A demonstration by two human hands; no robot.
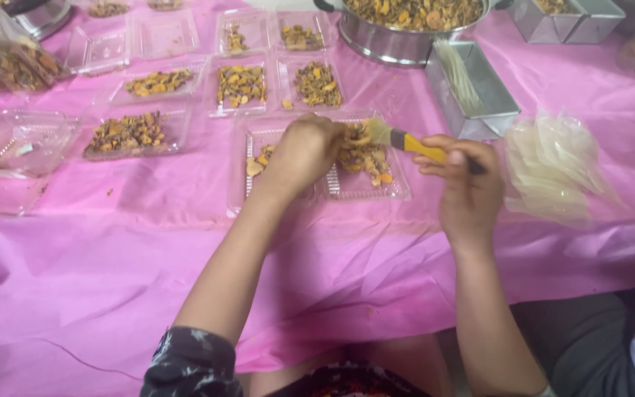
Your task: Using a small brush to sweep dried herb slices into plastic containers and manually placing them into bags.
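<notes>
Gripping a yellow-handled brush (406, 141) by its stiff handle, the right hand (464, 187) is working soft bristles over light, crumbly pieces in the clear hinged tray (398, 192), which the left hand (303, 151), fingers curled, is steadying there.

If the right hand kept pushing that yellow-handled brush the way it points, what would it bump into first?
The right hand aims the brush leftward. Its bristles already sit at the dried yellow-brown pieces by the left hand, over the clear plastic tray. Those pieces likely come first, then the left hand's fingers; depth is unclear.
</notes>
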